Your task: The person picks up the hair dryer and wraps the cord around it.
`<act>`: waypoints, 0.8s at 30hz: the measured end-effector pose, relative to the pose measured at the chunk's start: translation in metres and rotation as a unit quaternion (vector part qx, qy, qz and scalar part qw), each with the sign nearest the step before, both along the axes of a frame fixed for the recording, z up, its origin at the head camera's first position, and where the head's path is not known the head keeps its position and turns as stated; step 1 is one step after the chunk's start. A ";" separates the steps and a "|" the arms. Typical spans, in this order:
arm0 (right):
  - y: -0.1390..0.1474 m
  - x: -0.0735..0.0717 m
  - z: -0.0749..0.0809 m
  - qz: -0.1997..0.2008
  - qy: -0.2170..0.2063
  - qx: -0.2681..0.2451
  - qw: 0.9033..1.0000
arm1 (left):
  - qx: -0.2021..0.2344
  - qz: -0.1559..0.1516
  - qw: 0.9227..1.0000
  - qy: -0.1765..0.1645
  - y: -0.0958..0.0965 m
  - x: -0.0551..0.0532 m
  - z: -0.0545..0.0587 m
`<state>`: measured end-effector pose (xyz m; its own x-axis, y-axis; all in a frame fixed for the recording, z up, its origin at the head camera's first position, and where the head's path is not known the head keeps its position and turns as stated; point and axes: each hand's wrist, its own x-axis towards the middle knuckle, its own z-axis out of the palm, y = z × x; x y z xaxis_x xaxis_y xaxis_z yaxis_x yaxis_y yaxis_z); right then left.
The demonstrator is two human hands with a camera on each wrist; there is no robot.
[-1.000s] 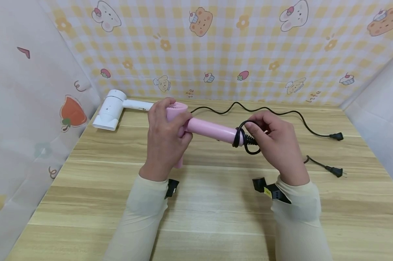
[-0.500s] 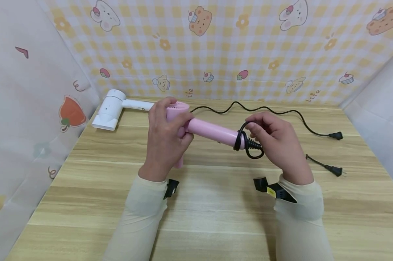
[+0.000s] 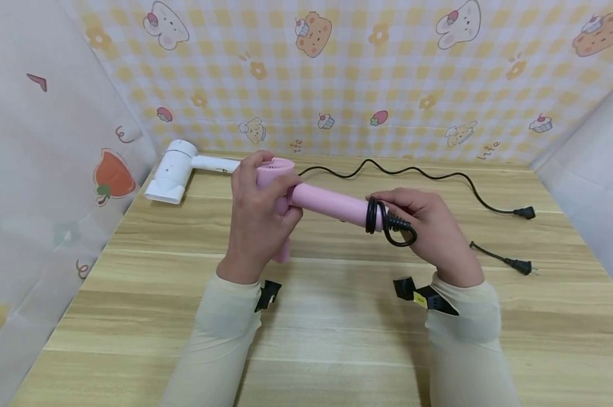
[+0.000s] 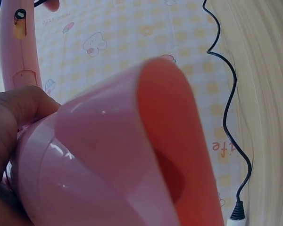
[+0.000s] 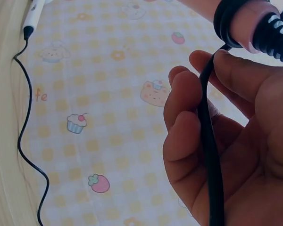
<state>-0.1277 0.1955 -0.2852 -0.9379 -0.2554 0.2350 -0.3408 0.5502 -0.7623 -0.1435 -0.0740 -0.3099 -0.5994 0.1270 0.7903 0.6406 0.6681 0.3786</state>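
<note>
The left hand (image 3: 258,220) grips a pink hair dryer (image 3: 327,202) by its head (image 4: 99,150), fingers curled round it, above the surface (image 3: 332,339). The right hand (image 3: 434,232) pinches its black cord (image 5: 210,150), looped round the handle's end (image 3: 380,217). Behind lies a white hair dryer (image 3: 171,172).

My 2 cream sleeves (image 3: 215,342), 2 black wrist cameras (image 3: 269,295), 1 small yellow label (image 3: 421,299) on my right one

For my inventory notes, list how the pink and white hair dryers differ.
The left hand grips the pink hair dryer; the white hair dryer lies on the table. The pink one's cord winds round its handle; the white one's cord runs loose. Both cords are black.
</note>
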 end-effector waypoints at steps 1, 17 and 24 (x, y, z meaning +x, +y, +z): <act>0.000 0.000 -0.001 0.000 0.001 0.000 1.000 | 0.001 0.001 1.000 -0.002 0.000 0.000 0.000; -0.012 0.001 -0.003 0.006 -0.014 0.041 0.999 | 0.031 0.034 0.999 -0.025 -0.001 0.001 -0.001; -0.013 0.000 -0.004 0.007 -0.079 0.077 0.994 | 0.038 0.045 0.997 -0.054 -0.001 0.001 -0.003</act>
